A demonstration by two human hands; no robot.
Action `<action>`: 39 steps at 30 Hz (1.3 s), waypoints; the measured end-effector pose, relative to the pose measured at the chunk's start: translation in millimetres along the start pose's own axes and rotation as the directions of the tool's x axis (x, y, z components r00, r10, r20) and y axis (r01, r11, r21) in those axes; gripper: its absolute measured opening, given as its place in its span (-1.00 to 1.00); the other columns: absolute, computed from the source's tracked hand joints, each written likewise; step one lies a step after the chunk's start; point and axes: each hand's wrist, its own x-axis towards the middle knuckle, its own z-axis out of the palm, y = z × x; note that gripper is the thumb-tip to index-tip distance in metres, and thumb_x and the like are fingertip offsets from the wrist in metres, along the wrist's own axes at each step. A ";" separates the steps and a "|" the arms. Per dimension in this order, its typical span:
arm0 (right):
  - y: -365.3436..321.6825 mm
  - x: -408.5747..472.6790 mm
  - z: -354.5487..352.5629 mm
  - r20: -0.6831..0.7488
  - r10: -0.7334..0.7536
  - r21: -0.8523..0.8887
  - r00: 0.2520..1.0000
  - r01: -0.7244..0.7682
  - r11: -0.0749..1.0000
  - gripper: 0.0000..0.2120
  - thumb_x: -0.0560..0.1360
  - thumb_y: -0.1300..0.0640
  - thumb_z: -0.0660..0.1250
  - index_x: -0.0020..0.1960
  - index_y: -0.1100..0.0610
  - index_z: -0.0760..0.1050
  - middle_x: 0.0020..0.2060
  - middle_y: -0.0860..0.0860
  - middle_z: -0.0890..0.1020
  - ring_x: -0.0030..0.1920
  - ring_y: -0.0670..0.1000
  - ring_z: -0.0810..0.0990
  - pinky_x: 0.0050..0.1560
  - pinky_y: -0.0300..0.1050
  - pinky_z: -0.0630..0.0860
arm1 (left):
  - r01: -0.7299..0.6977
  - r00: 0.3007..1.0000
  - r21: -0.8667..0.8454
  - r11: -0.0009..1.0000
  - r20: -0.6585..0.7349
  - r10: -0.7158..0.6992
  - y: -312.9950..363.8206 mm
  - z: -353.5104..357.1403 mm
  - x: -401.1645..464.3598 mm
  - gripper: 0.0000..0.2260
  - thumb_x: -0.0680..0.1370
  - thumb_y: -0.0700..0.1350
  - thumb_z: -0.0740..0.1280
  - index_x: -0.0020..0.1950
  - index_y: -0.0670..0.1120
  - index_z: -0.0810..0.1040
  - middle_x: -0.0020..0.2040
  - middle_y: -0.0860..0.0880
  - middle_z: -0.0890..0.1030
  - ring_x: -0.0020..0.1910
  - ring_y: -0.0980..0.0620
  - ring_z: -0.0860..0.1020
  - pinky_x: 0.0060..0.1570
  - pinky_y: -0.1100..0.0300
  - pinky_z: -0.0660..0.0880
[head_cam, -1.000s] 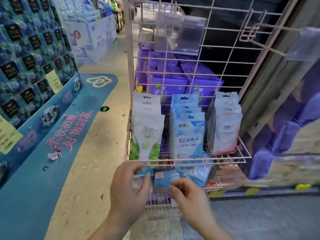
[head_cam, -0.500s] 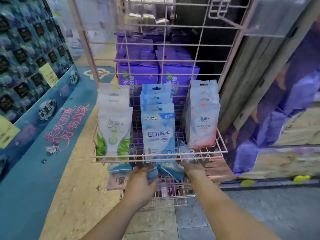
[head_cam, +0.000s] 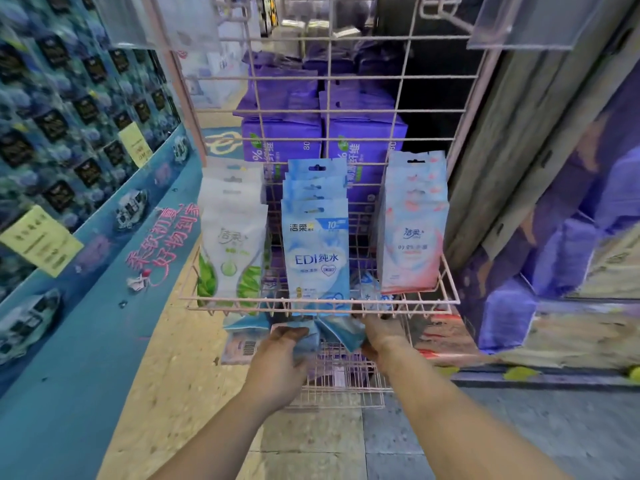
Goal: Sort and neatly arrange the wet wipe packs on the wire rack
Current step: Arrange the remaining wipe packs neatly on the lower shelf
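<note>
**Under the top basket, both hands now on the loose packs**

Below the wire rack (head_cam: 322,303), the left hand (head_cam: 277,362) and right hand (head_cam: 384,341) have reached deeper, each grip closed on blue wipe packs (head_cam: 332,332) (a second ago, nearer the edge). Sorting's barely begun; upper rows look tidy.

On the pink wire rack (head_cam: 322,301), the upper shelf holds three upright rows of packs: green-leaf packs (head_cam: 230,244) left, blue packs (head_cam: 316,251) in the middle, pink packs (head_cam: 412,230) right. Below its front rail, the left hand (head_cam: 280,362) and right hand (head_cam: 384,337) each grip blue packs on the lower shelf (head_cam: 339,382). Purple boxes (head_cam: 284,140) stand behind the grid.
</note>
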 end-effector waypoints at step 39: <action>46.2 -89.4 -48.5 0.160 -0.307 -0.036 0.938 0.316 0.948 -0.72 0.60 -0.04 0.19 0.21 0.03 0.55 0.10 -0.13 0.64 0.05 -0.19 0.60 0.05 -0.35 0.46 | 0.126 0.991 -0.565 0.815 0.032 -0.131 42.8 38.5 -52.0 -0.66 0.32 0.04 0.51 0.06 0.16 0.54 -0.06 0.14 0.66 -0.07 0.17 0.62 0.02 0.04 0.58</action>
